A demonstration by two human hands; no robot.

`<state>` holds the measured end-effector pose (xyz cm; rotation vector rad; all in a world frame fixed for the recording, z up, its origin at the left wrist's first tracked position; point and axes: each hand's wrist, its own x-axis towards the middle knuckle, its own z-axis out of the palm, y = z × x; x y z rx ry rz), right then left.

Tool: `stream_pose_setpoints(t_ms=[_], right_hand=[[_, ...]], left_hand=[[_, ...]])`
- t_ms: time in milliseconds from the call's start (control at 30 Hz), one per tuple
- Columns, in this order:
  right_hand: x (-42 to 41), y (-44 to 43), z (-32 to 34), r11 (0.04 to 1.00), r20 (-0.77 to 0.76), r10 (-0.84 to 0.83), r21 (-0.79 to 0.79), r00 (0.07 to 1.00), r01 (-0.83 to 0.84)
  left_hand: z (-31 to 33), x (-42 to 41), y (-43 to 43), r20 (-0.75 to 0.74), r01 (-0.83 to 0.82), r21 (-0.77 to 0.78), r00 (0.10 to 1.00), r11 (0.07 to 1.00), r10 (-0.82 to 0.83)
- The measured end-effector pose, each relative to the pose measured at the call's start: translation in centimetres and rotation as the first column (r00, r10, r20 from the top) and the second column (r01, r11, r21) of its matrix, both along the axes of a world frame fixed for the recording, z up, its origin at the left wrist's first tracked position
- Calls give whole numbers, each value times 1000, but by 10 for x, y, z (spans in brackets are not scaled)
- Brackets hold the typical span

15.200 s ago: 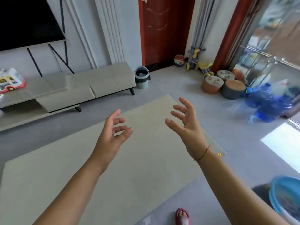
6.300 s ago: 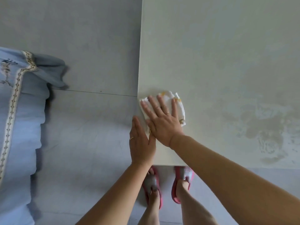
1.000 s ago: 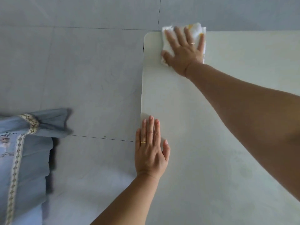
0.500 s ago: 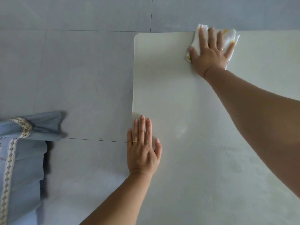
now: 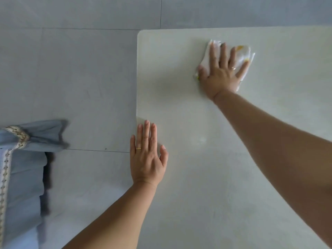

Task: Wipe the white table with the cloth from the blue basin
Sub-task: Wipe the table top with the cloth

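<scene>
The white table (image 5: 206,177) fills the right and lower part of the head view, its rounded far-left corner at upper middle. A white cloth (image 5: 241,54) with yellow marks lies flat on it near the far edge. My right hand (image 5: 221,72) presses down on the cloth with fingers spread; most of the cloth is hidden under the palm. My left hand (image 5: 146,155) rests flat on the table's left edge, fingers together, holding nothing. The blue basin is out of view.
Grey tiled floor (image 5: 71,78) lies to the left of and beyond the table. A light blue fabric with a patterned trim (image 5: 19,159) lies at the left edge of the view, on the floor side.
My right hand has slid the cloth to the right and back toward me from the table's far-left corner. My left hand has stayed flat on the left edge.
</scene>
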<state>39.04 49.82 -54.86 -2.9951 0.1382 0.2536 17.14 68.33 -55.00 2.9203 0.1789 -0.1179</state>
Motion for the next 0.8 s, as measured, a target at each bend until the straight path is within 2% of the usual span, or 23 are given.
stream_pose_setpoints(t_ms=[67, 133, 200, 233, 300, 400, 433, 467, 533, 600, 667, 733, 800], right_hand=[[-33, 34, -1, 980, 15, 199, 24, 980, -199], [-54, 34, -1, 913, -4, 408, 0, 913, -408], [-49, 6, -2, 877, 6, 479, -22, 878, -479], [-44, -9, -3, 893, 12, 451, -26, 893, -450], [-38, -27, -4, 958, 24, 287, -10, 958, -287], [-51, -1, -2, 999, 36, 13, 37, 999, -14], [-62, 15, 0, 999, 24, -9, 51, 1000, 8], [-76, 29, 1, 998, 14, 30, 60, 999, -31], [-110, 46, 2, 973, -3, 227, 46, 974, -227], [-126, 34, 4, 895, -21, 446, 22, 895, -446], [-114, 1, 4, 832, -16, 554, -14, 832, -554], [-96, -36, 3, 876, -27, 479, -40, 877, -480], [-81, -57, 2, 957, -19, 288, -16, 957, -289]], left_hand=[[0, 0, 0, 0, -5, -3, 1000, 1000, 5], [0, 0, 0, 2, -10, -7, 1000, 1000, 10], [-1, 0, 0, 15, -12, -9, 1000, 1000, 12], [-1, 0, 1, 22, -10, -8, 1000, 1000, 11], [-2, 0, 0, 27, -8, -8, 1000, 1000, 9], [-2, -1, 0, 29, -10, -4, 1000, 1000, 10], [-2, -1, 0, 26, -9, -2, 1000, 1000, 9], [-2, -1, 1, 25, -9, 1, 1000, 1000, 9], [-2, 0, 0, 21, -12, 13, 1000, 1000, 12], [-2, -1, 0, 19, -6, 17, 1000, 1000, 6], [-2, -1, 1, 30, -1, 15, 1000, 1000, 1], [-3, -1, 2, 32, -3, 10, 999, 1000, 3], [-3, -1, 1, 33, -3, 6, 999, 1000, 2]])
